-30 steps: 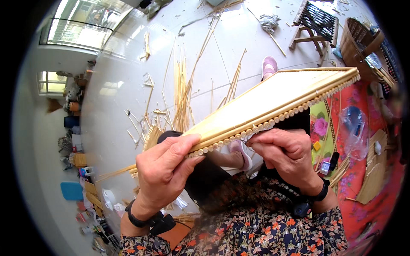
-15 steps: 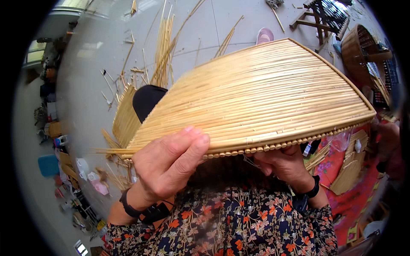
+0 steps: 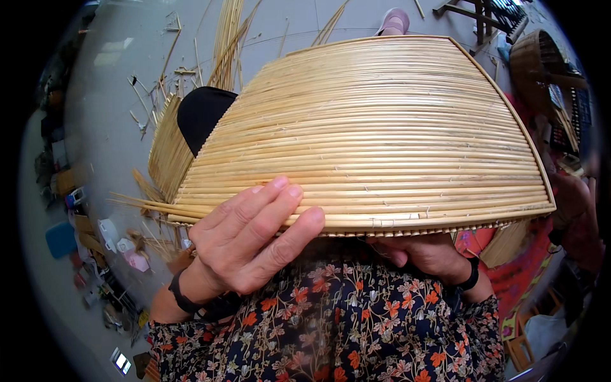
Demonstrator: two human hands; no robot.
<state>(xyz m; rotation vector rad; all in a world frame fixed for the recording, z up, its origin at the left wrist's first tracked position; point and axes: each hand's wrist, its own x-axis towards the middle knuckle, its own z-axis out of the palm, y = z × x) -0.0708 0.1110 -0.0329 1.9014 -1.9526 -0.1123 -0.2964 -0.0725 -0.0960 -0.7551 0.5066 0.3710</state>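
Observation:
A large curved panel [image 3: 382,127] of pale yellow reeds laid side by side, with a rim strip along its edges, lies tilted across my lap. My left hand [image 3: 251,235] rests on top of its near edge, fingers stretched over the reeds and thumb apart. Loose reed ends [image 3: 137,202] stick out past the panel's left corner. Beneath the near edge is my right hand [image 3: 426,254], thumb bent inward and most fingers hidden under the panel. A thin pale strand seems to show by its fingertips; what it grips is hard to make out.
A second reed panel [image 3: 165,149] leans at the left beside a black rounded shape [image 3: 202,118]. Long loose reeds [image 3: 228,44] and scraps lie on the grey floor. At the right are a wooden tub [image 3: 531,57], a dark wooden stool [image 3: 477,16] and a red floral mat [image 3: 509,280].
The panel has tipped so more of its top faces me, its right corner lower. My left hand's fingers have spread flatter over the reeds. My right hand is more covered by the edge.

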